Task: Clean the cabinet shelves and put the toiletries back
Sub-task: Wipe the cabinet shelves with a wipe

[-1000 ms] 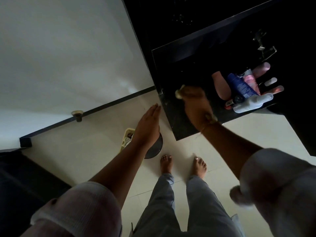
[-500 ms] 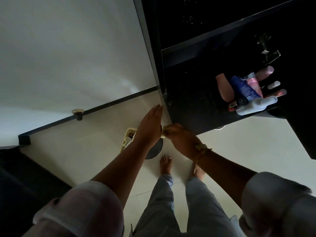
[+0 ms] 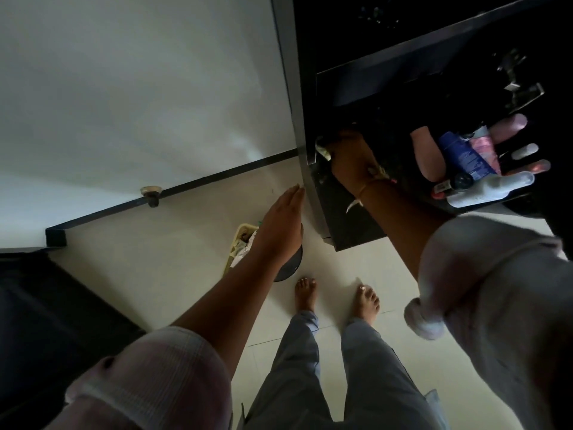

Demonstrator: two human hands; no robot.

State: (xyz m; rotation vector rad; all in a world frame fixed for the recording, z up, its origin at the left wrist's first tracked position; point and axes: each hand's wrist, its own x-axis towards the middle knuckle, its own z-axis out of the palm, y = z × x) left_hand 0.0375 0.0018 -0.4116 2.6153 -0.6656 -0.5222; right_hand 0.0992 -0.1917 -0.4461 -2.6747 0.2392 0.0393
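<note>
My right hand (image 3: 350, 159) is closed on a pale cloth (image 3: 322, 150) and presses it against the left end of the dark cabinet shelf (image 3: 350, 225). My left hand (image 3: 279, 225) is flat, fingers straight and together, held just outside the cabinet's left edge and holding nothing. Several toiletries lie bunched at the shelf's right end: a blue tube (image 3: 465, 156), a pink tube (image 3: 483, 147), a white bottle (image 3: 490, 190) and a flesh-coloured bottle (image 3: 424, 156).
A yellow basket (image 3: 238, 243) with cloths and a dark round lid (image 3: 291, 262) sit on the pale tiled floor below my left hand. My bare feet (image 3: 335, 296) stand beneath the shelf. A white wall with a door stopper (image 3: 152, 193) lies to the left.
My right hand has swung from the shelf's front down off its edge to my left hand, then back up onto the shelf's left end. The left hand stayed in place.
</note>
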